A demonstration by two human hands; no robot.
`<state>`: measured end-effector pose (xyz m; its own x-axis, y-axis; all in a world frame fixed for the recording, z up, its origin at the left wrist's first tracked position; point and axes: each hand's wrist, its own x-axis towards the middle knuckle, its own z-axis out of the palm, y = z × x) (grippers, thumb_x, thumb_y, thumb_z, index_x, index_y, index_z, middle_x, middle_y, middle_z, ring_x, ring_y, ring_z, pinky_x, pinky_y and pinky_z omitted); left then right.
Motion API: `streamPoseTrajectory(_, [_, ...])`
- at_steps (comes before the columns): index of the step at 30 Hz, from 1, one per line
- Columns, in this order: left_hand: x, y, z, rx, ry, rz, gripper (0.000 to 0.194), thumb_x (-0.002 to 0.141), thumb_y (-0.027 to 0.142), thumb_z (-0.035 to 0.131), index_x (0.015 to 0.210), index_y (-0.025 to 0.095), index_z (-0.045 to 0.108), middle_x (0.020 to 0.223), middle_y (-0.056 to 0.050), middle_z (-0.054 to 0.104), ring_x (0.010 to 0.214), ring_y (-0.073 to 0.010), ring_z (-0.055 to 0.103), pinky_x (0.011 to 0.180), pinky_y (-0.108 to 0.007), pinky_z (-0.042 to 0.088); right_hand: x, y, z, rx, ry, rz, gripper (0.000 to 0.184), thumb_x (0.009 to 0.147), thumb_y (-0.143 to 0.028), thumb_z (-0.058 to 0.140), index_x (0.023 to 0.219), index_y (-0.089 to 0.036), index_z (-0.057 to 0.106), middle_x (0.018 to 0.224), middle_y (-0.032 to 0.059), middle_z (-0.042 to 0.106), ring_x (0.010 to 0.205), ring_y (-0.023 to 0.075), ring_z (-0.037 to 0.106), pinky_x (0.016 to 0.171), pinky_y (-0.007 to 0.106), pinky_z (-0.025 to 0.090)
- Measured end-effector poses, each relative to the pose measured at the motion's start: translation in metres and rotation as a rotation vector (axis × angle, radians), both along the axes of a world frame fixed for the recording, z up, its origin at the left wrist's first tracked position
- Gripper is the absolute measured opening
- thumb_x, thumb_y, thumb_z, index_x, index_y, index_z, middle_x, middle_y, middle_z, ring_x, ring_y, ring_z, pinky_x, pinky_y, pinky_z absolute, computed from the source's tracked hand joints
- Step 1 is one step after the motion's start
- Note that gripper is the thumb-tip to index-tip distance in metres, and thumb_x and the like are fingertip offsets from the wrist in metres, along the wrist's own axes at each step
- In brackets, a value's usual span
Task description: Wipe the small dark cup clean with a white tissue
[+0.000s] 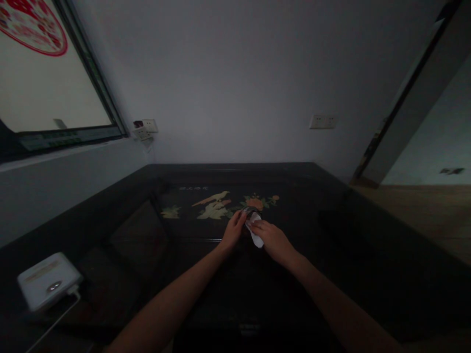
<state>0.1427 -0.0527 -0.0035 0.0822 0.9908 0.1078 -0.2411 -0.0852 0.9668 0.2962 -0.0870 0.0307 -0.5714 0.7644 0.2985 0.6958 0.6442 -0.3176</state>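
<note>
Both arms reach forward over a dark, glossy table. My left hand (234, 229) is closed around the left side of a small dark object with a shiny curved rim (252, 210); its kind is hard to make out in the dim light. Against that object my right hand (273, 239) presses a folded white tissue or cloth (256, 239), its fingers wrapped over the upper part while the lower end hangs free. The hands are close together, just in front of a bird-and-flower picture (215, 208) on the table.
A white box-shaped device (50, 282) with a white cable lies at the table's left. Behind the dark table (235, 171) rises a pale wall with a wall socket (323, 121) and a second socket (149, 126). A window is at upper left, a doorway at right.
</note>
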Motion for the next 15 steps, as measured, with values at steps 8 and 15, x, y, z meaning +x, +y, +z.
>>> streamPoseTrajectory(8, [-0.001,0.001,0.002,0.071,0.042,0.013,0.042,0.076,0.051,0.058,0.104,0.018,0.058,0.088,-0.003,0.061,0.072,-0.0134,0.054,0.061,-0.021,0.042,-0.014,0.001,-0.01,-0.475,0.704,0.08,0.04,0.073,-0.007,0.04,0.106,-0.016,0.062,0.094,0.0056,0.066,0.082,0.0183,0.058,0.079,0.031,0.044])
streamPoseTrajectory(15, [-0.001,0.0,0.003,0.09,0.106,0.013,0.041,0.078,0.049,0.056,0.107,0.019,0.058,0.094,-0.004,0.062,0.08,-0.0151,0.056,0.068,-0.023,0.044,-0.015,0.004,-0.014,-0.472,0.781,0.042,0.035,0.075,-0.013,0.044,0.104,-0.016,0.062,0.093,0.0044,0.066,0.084,0.0186,0.057,0.08,0.03,0.044])
